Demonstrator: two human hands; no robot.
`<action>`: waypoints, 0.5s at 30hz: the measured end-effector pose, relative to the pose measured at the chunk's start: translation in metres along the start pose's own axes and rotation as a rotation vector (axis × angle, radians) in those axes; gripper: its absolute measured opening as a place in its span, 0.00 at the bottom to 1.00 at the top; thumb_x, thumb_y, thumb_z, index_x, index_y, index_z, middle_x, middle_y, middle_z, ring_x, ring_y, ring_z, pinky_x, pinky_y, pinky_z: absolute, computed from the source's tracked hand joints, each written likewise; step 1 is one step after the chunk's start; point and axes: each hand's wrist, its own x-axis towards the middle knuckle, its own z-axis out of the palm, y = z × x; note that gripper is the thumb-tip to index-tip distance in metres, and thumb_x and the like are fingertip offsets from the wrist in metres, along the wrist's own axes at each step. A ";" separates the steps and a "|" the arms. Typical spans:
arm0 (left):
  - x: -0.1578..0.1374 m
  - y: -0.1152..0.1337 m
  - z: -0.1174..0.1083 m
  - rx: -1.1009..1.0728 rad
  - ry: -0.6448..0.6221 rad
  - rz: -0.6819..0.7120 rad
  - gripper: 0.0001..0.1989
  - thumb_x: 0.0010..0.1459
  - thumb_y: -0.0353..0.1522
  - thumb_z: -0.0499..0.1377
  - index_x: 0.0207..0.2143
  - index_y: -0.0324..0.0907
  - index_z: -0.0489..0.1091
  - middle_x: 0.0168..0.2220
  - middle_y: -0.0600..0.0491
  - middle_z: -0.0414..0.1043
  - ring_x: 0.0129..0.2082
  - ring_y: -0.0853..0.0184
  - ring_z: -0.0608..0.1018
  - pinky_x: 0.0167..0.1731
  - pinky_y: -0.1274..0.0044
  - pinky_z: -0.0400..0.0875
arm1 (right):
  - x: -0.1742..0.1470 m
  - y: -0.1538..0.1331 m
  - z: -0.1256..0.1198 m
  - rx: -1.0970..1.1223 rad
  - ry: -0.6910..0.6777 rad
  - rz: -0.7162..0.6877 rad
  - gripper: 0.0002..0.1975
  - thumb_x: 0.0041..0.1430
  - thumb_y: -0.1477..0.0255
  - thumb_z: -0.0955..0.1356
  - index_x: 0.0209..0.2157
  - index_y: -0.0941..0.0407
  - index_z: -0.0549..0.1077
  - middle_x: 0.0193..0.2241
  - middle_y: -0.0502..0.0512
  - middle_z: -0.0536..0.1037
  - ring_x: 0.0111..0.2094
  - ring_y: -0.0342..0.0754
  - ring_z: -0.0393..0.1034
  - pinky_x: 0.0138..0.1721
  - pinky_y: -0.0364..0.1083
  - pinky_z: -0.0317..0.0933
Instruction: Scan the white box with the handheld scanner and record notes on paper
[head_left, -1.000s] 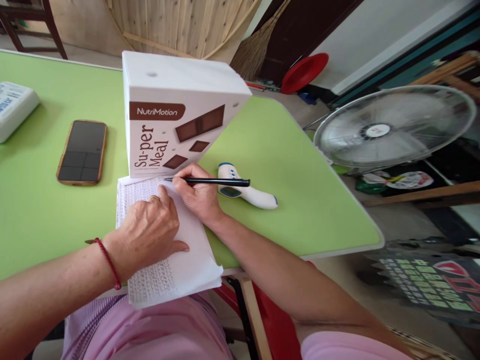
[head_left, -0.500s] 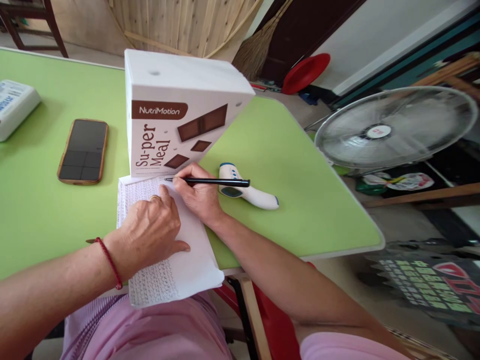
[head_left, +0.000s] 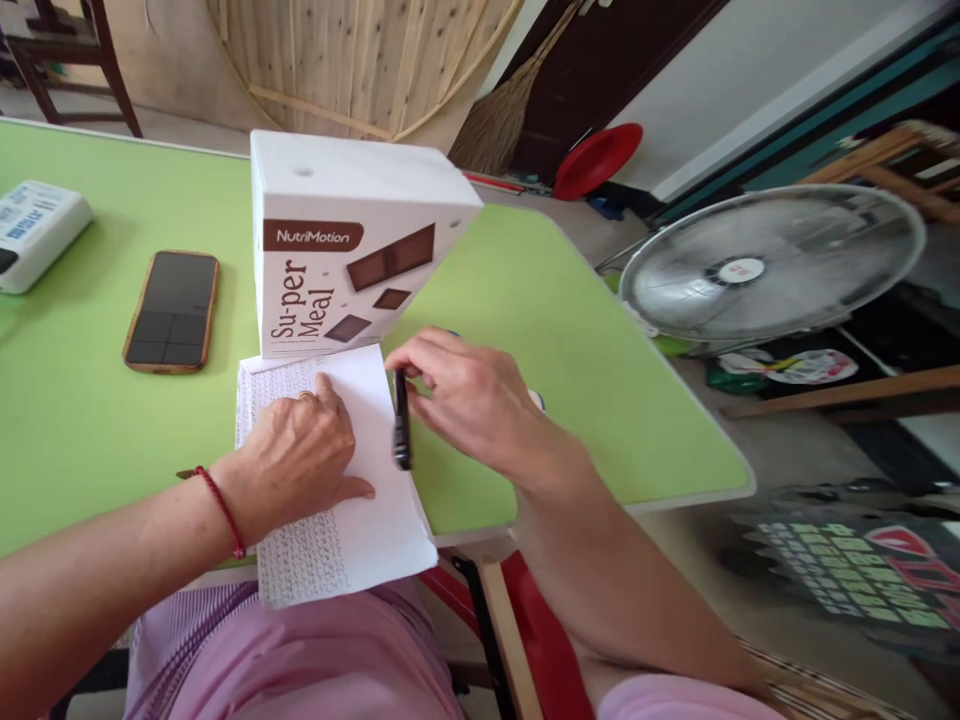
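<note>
Several written lines cover the left side of the white paper, which lies at the table's near edge and overhangs it. My left hand presses on the sheet, index finger and thumb stretched out, holding nothing. Just right of the paper, my right hand is closed on a black pen, whose far end hangs toward me, slightly blurred. Behind that hand a white infrared thermometer is mostly hidden; only its blue-edged tip shows. A white NutriMotion box stands against the paper's top edge.
On the green table, a phone in a wooden-looking case lies left of the box. A white device sits at the far left. A standing fan is beyond the right edge, with a red basin behind.
My right hand has lifted off the written lines and moved right, turning the pen from lying sideways to pointing toward me. It now covers most of the thermometer. My left hand stays on the paper.
</note>
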 end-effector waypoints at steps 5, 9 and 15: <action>0.005 -0.011 0.003 -0.030 -0.088 0.025 0.09 0.63 0.28 0.54 0.37 0.31 0.72 0.39 0.39 0.72 0.25 0.61 0.77 0.18 0.74 0.60 | -0.028 0.012 -0.008 -0.302 -0.164 -0.038 0.10 0.56 0.82 0.65 0.30 0.55 0.76 0.28 0.54 0.76 0.30 0.47 0.68 0.27 0.45 0.53; 0.012 -0.028 0.007 -0.063 0.047 0.044 0.11 0.59 0.20 0.49 0.32 0.36 0.70 0.33 0.45 0.71 0.24 0.63 0.75 0.17 0.75 0.58 | -0.044 0.012 0.003 -0.297 -0.130 -0.035 0.11 0.58 0.82 0.65 0.34 0.57 0.79 0.29 0.56 0.76 0.31 0.50 0.69 0.31 0.47 0.60; 0.023 -0.065 0.013 -0.480 1.000 -0.260 0.17 0.60 0.35 0.61 0.49 0.43 0.59 0.49 0.44 0.65 0.46 0.58 0.72 0.40 0.67 0.73 | -0.048 -0.012 0.009 -0.030 0.009 -0.101 0.12 0.66 0.74 0.63 0.43 0.57 0.78 0.44 0.62 0.77 0.47 0.56 0.69 0.48 0.56 0.65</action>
